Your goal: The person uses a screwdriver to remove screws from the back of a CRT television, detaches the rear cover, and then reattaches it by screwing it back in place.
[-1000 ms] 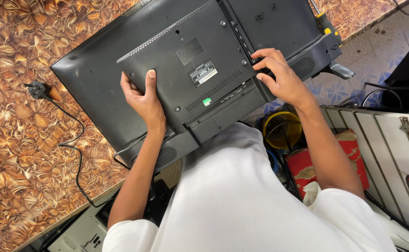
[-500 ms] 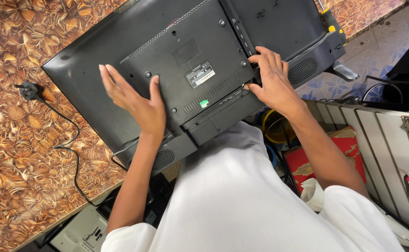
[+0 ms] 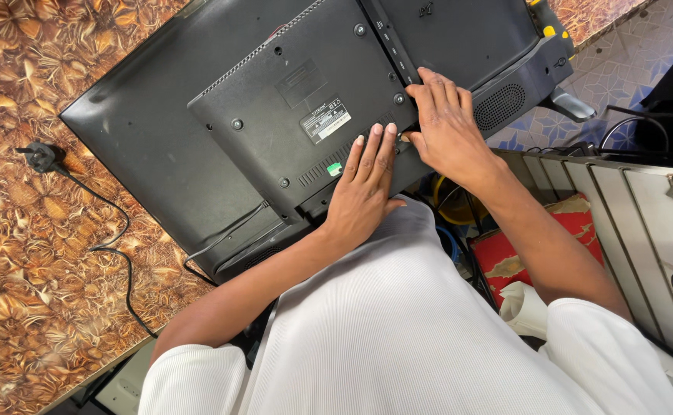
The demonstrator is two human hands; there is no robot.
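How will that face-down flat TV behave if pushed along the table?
The TV lies flat, screen down, so it would probably slide rather than tip. Its lower edge overhangs the table, so it may drop if pushed outward. The trailing power cable would likely drag. Both hands, left hand and right hand, press the back cover.

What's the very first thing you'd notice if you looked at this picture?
A big black flat-screen television lies face down on a brown leaf-patterned table, its back cover up. Both hands sit near its lower edge: the left hand lies flat, the right hand beside it. A black power cord trails left.
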